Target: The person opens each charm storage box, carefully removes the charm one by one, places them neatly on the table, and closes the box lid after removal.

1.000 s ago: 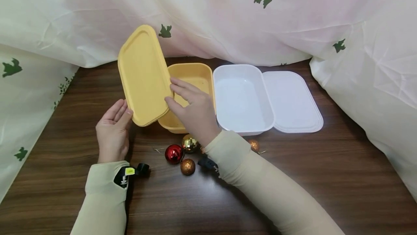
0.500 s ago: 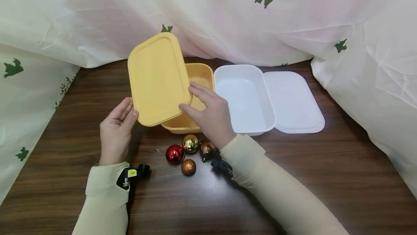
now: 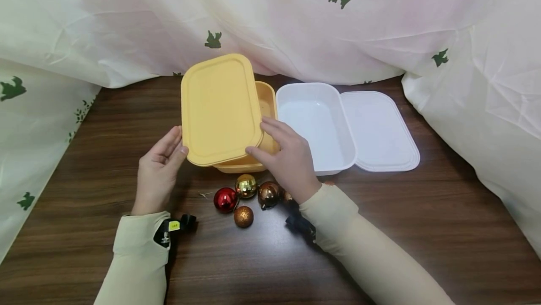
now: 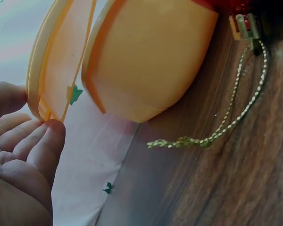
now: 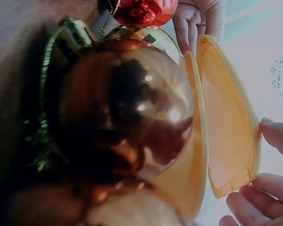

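Observation:
Between both hands a yellow lid (image 3: 221, 110) is held tilted over a yellow box (image 3: 267, 103), covering most of its opening in the head view. My left hand (image 3: 160, 171) pinches the lid's near left corner, thumb on top and fingers beneath, as the left wrist view also shows. At the near right edge my right hand (image 3: 289, 157) pinches the lid between thumb and fingers. In the right wrist view the lid's edge (image 5: 254, 141) stands apart from the box's rim (image 5: 201, 127). A gap shows between lid and box in the left wrist view too.
Touching the yellow box's right side is a white box (image 3: 317, 126), uncovered, with its white lid (image 3: 382, 131) flat beside it. In front lie a red bauble (image 3: 226, 200), a gold bauble (image 3: 246, 186), a glittery orange bauble (image 3: 243, 216) and a brown bauble (image 3: 268, 194). Curtains hang behind.
Both hands have carried the yellow lid to the right and lower, from left of the yellow box to over it. The lid has also tipped flatter.

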`<state>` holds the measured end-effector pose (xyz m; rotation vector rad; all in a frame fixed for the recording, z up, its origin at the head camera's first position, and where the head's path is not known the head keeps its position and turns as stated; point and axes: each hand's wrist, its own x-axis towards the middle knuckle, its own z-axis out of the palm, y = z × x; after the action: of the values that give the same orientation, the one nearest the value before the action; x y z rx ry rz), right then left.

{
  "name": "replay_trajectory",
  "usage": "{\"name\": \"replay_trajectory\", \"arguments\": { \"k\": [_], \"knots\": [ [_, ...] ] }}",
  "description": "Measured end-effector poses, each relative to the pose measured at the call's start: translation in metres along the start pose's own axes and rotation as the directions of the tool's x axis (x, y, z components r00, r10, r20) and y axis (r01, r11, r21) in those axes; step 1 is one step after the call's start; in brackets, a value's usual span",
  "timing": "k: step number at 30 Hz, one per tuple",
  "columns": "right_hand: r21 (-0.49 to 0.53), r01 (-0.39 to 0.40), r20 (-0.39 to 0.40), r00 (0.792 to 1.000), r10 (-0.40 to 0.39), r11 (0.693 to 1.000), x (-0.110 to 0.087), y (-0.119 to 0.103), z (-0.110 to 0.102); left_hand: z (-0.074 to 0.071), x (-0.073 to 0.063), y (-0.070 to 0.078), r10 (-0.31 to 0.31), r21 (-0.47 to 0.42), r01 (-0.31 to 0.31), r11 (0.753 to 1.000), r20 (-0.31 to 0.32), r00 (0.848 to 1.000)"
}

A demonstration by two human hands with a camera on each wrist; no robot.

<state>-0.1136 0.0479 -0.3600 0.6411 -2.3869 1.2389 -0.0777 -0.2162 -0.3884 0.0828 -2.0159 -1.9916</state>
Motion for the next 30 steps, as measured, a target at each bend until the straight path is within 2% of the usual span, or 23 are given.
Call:
{"name": "replay_trajectory", "arguments": {
  "k": [5, 13, 20, 25, 30],
  "knots": [
    [-0.016, -0.035, 0.023, 0.999, 0.036, 0.999, -0.006, 0.004, -0.004, 0.002, 0.0, -0.001, 0.002, 0.03, -0.003, 1.0, 0.03, 1.0],
    [0.0, -0.06, 0.008, 0.998, 0.06, 0.998, -0.015, 0.01, -0.007, 0.006, -0.001, -0.002, -0.005, 0.103, -0.002, 0.995, 0.067, 0.998],
    [-0.051, -0.08, 0.026, 0.996, 0.081, 0.996, -0.017, 0.011, -0.015, 0.011, 0.0, -0.007, -0.009, 0.129, -0.006, 0.992, 0.121, 0.993],
    [-0.062, -0.098, 0.051, 0.994, 0.101, 0.993, -0.018, 0.011, -0.018, 0.013, 0.001, -0.006, -0.023, 0.179, 0.001, 0.984, 0.121, 0.992],
    [-0.062, -0.125, 0.093, 0.987, 0.13, 0.99, -0.017, 0.007, -0.014, 0.008, -0.001, -0.002, -0.037, 0.209, 0.013, 0.978, 0.113, 0.993]
  ]
}}
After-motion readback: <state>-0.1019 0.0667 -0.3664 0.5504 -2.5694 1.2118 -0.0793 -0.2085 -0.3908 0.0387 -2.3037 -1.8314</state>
